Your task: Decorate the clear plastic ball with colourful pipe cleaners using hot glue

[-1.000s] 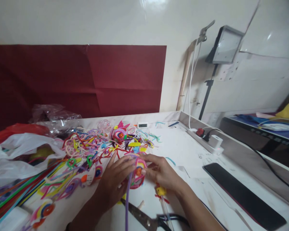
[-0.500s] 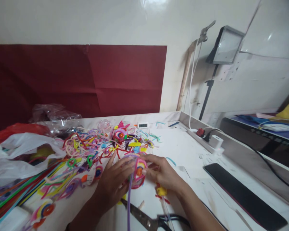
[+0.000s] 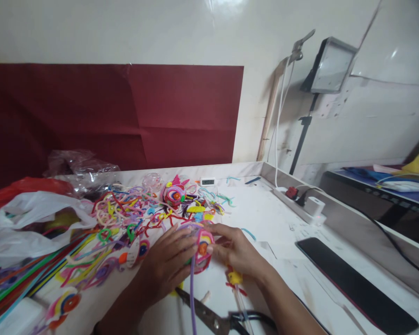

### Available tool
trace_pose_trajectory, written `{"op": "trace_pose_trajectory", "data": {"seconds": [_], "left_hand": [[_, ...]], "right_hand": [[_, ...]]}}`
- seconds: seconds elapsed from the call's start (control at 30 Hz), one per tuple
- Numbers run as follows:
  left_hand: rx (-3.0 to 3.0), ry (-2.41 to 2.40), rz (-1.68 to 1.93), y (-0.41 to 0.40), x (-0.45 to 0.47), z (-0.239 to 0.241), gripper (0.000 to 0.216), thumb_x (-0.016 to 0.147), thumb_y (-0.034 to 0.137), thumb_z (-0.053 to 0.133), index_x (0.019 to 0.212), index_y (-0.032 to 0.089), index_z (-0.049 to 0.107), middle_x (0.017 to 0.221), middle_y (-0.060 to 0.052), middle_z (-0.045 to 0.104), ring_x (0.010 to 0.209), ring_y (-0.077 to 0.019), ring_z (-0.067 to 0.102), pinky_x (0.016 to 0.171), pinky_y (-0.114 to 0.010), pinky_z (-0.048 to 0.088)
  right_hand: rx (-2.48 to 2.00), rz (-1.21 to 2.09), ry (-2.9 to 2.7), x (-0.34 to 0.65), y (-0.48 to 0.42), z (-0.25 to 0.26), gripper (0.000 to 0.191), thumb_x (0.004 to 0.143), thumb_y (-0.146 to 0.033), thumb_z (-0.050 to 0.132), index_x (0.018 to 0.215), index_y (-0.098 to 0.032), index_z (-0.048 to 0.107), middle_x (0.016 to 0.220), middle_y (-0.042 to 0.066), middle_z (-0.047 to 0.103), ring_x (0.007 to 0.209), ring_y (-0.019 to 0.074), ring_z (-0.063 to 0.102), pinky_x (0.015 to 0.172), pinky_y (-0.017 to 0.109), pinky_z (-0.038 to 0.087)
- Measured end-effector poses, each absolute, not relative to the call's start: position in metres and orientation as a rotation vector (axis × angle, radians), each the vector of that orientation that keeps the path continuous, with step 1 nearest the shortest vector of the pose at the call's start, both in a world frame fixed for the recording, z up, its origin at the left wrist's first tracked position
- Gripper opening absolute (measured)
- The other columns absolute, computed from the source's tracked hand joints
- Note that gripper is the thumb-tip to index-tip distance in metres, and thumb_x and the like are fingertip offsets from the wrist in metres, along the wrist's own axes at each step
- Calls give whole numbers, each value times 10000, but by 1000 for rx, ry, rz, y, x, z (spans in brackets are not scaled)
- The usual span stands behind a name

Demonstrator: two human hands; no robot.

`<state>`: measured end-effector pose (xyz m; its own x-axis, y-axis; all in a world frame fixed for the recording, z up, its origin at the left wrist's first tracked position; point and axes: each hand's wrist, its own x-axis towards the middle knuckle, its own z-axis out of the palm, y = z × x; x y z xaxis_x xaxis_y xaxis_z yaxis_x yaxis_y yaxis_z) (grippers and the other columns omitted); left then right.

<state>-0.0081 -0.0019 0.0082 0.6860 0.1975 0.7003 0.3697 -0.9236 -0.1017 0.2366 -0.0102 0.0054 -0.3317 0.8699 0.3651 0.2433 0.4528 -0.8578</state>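
1. While both hands meet over the white table (image 3: 265, 218), a person pinches a coiled pipe-cleaner disc (image 3: 203, 247) with rainbow rings and an orange centre; the left hand (image 3: 167, 265) closes its fingers on the disc's left edge and the right hand (image 3: 235, 251) grips its right edge.
2. Judging by the lavender pipe cleaner (image 3: 192, 302) that trails loose from the disc toward the camera, the coil looks partly wound, with that length not yet wrapped in.
3. Finished-looking pieces lie about: a pink and red spiral ornament (image 3: 173, 193) farther back, and another rainbow disc (image 3: 64, 304) near the front left edge.
4. A tangle of bent pipe-cleaner scraps (image 3: 125, 214) and straight stems beside a white plastic bag (image 3: 31, 223) crowds the left half of the table, touching the left hand's side.
5. Scissors (image 3: 209, 317) lie just in front of the hands, blades pointing left, with a small yellow figure (image 3: 233, 278) beside the right wrist.
6. Open room lies to the right, as far as a black phone (image 3: 356, 284) and a power strip (image 3: 300, 202) along the raised right rim.
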Motion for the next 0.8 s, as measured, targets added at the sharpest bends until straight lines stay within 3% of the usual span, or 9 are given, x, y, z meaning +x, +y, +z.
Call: {"op": "trace_pose_trajectory", "data": {"seconds": [0.13,0.5,0.8], "left_hand": [[-2731,-436,-1062,-2,-9,11,274,950,199,569,1218,150,600,1176,-126,711,1289,-260,560,1036,-415,551],[-2687,-384,-964,-1,-11,13,340,943,181,563,1276,115,566,1225,-150,696,1320,-282,533,1085,-441,512],[-2670,-356,-982,2,-9,13,342,941,120,490,1261,212,569,1203,-104,705,1325,-274,528,1066,-455,522]], "right_hand": [[-941,896,-1828,236,-11,6,406,864,-453,688,1215,-248,681,1168,80,719,993,248,689,815,358,568],[-942,871,-1842,237,-9,6,393,871,-479,666,1184,-244,696,1154,83,728,976,246,690,791,352,565],[-939,877,-1835,236,-10,7,373,884,-438,662,1199,-241,685,1155,78,726,972,239,693,777,339,564]]}}
